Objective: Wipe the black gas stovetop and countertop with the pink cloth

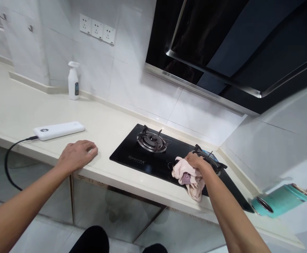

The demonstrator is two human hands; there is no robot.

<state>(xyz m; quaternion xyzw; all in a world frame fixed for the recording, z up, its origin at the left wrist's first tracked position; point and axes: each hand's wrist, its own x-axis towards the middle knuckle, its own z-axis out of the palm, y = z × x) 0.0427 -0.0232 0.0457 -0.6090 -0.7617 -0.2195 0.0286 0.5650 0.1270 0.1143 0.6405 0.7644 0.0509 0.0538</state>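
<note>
The right hand closed on a pink cloth on the gas hob, while the left hand lay empty, slightly curled, on the counter.

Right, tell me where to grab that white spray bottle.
Grip the spray bottle around its straight body, below the spray head, coming from the front of the counter. It stands upright close to the wall, so the front is open, and the body looks the easiest part to wrap a hand around.
</note>
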